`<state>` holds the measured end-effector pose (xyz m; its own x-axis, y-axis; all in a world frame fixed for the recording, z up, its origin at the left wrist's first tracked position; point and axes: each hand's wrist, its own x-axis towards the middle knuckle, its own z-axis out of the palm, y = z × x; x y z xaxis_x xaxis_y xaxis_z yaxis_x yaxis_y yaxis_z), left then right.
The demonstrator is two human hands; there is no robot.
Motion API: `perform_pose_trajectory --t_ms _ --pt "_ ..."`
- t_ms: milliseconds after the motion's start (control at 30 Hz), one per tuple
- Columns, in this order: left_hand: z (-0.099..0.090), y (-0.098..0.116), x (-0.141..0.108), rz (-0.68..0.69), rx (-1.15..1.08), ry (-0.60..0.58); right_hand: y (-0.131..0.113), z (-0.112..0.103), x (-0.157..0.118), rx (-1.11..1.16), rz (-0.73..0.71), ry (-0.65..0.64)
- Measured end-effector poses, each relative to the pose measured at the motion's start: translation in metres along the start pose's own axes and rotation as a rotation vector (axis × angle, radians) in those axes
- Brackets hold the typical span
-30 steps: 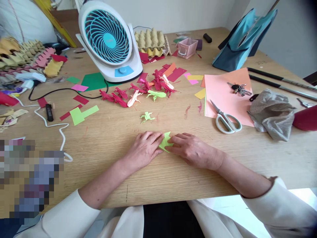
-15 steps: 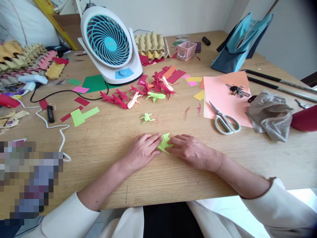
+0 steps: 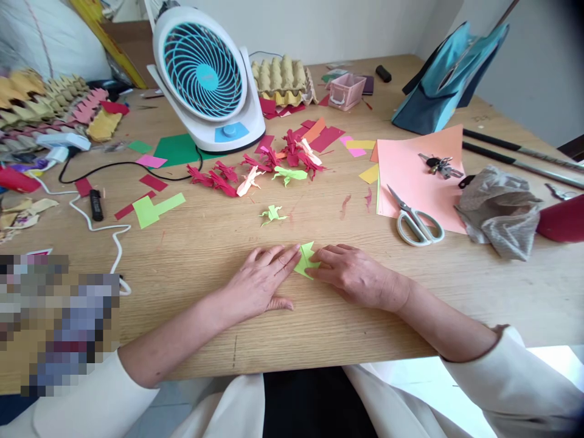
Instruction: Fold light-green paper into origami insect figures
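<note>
A small folded piece of light green paper (image 3: 305,260) lies flat on the wooden table between my hands. My left hand (image 3: 262,278) rests palm down, its fingertips on the paper's left edge and its thumb spread away on the table. On the right side, my right hand (image 3: 349,272) has its fingers closed together on the paper's right edge. Beyond them sits a light green folded paper figure (image 3: 272,214). Farther back are red folded figures (image 3: 222,179), a pale pink one (image 3: 250,180) and another light green one (image 3: 290,174).
White-handled scissors (image 3: 418,226) and keys (image 3: 440,166) lie on pink paper sheets (image 3: 410,194) to the right. A blue and white fan (image 3: 205,79) stands at the back left. Near the right edge is a crumpled grey cloth (image 3: 499,207).
My left thumb has moved off the green paper and out toward me, opening the hand. The right hand has barely moved. The view has shifted slightly.
</note>
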<state>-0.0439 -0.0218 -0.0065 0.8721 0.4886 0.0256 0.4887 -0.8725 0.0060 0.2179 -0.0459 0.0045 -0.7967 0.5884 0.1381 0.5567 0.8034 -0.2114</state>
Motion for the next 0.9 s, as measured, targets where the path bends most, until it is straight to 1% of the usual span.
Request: perform_pose_trajectory --t_ms 67,200,333,400,433,500,533,633,667,767,833,900 --pt "0.003 -0.002 -0.004 0.015 -0.028 -0.001 0.0 0.0 0.0 -0.009 0.0 -0.003" --pt "0.005 -0.005 -0.01 0.0 -0.066 -0.016 0.0 -0.001 -0.001 -0.027 0.006 -0.018" --pt "-0.002 -0.009 -0.01 0.005 -0.13 -0.06 -0.003 -0.004 -0.001 -0.029 -0.006 -0.019" --pt "-0.006 -0.008 -0.005 -0.028 -0.2 -0.027 -0.004 -0.005 -0.001 -0.029 -0.014 -0.02" --pt "-0.007 -0.007 0.0 -0.071 -0.244 0.015 -0.005 -0.005 -0.001 -0.033 -0.015 -0.021" --pt "-0.007 -0.003 0.014 -0.2 -0.344 0.113 -0.006 -0.005 -0.002 -0.048 -0.018 -0.019" --pt "-0.006 -0.001 0.023 -0.264 -0.385 0.143 -0.006 -0.004 -0.002 -0.058 -0.021 -0.017" --pt "-0.001 0.003 0.05 -0.475 -0.445 0.188 -0.007 -0.003 -0.003 -0.089 -0.035 -0.003" --pt "0.0 0.003 0.058 -0.52 -0.461 0.172 -0.007 -0.003 -0.003 -0.098 -0.04 0.003" --pt "0.0 0.0 0.073 -0.608 -0.553 0.135 -0.007 -0.003 -0.004 -0.113 -0.053 0.011" --pt "0.0 -0.003 0.075 -0.64 -0.709 0.12 -0.006 -0.004 -0.004 -0.1 -0.067 0.035" --pt "0.0 -0.006 0.074 -0.649 -0.91 0.146 -0.005 -0.003 -0.003 -0.04 -0.023 0.114"
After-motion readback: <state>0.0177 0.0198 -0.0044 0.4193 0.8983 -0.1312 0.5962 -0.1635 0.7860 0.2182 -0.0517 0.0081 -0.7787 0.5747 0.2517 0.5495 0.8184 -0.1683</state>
